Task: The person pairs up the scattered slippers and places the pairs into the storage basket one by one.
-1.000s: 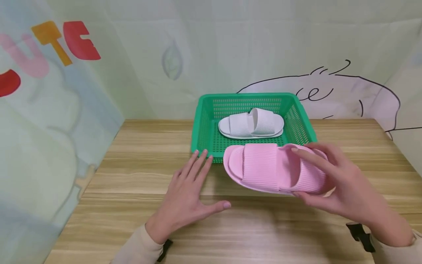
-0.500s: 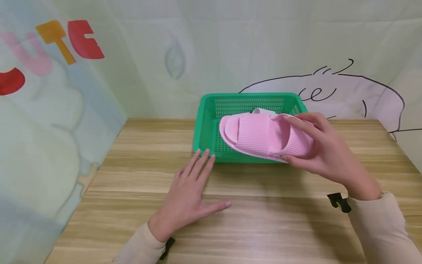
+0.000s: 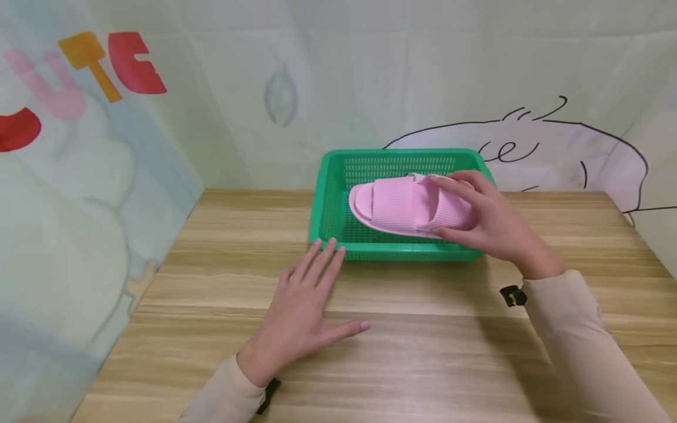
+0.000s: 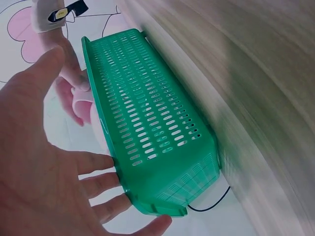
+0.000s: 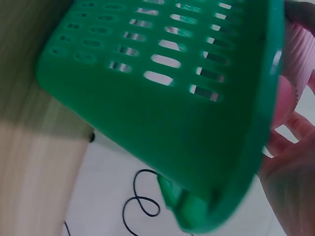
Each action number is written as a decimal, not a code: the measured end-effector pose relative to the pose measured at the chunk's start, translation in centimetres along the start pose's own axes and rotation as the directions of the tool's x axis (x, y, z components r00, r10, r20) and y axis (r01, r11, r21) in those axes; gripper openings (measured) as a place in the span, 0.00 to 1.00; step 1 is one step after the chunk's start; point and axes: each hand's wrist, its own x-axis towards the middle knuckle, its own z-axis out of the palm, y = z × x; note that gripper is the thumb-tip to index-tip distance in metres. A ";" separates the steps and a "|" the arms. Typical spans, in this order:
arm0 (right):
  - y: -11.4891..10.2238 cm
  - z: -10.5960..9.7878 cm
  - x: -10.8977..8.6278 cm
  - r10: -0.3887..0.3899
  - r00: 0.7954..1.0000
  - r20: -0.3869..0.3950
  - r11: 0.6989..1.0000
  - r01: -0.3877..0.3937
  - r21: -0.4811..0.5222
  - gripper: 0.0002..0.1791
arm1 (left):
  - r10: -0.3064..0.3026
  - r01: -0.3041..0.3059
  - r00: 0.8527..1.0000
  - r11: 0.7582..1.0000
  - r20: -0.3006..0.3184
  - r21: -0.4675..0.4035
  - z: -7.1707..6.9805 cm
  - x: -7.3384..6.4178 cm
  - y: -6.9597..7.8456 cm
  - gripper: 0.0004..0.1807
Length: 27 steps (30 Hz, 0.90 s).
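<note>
A pink slide slipper (image 3: 392,202) is gripped at its heel end by my right hand (image 3: 489,220), thumb on the near side and fingers on the far side. It lies over the green plastic basket (image 3: 402,252), toe pointing left, in the basket's opening. Beneath it a sliver of a white slipper (image 3: 416,177) shows; the rest is hidden. My left hand (image 3: 298,314) is spread flat, its fingertips at the basket's near left rim. In the left wrist view those straight fingers touch the rim of the basket (image 4: 147,98). The right wrist view shows the basket's wall (image 5: 162,113) close up.
The basket stands at the back of a wood-grain table (image 3: 238,235). Behind it hangs a printed cloth backdrop (image 3: 338,88) with a line drawing and coloured letters. Another stretch of the cloth runs along the left side.
My right hand has carried the pink slipper away from me and down, from in front of the basket into its opening, covering the white slipper. The left hand has stayed put.
</note>
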 end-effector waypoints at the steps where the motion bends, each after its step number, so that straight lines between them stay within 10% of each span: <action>1: 0.1 0.2 0.1 0.005 1.000 0.012 1.000 -0.006 0.012 0.48 | -0.001 0.001 1.000 1.000 0.000 0.001 0.0 0.0 0.0 0.67; 27: 2.0 2.0 1.2 0.173 0.927 0.333 0.975 -0.210 0.078 0.40 | -0.019 0.018 0.999 1.000 0.041 0.022 -0.1 0.2 0.1 0.66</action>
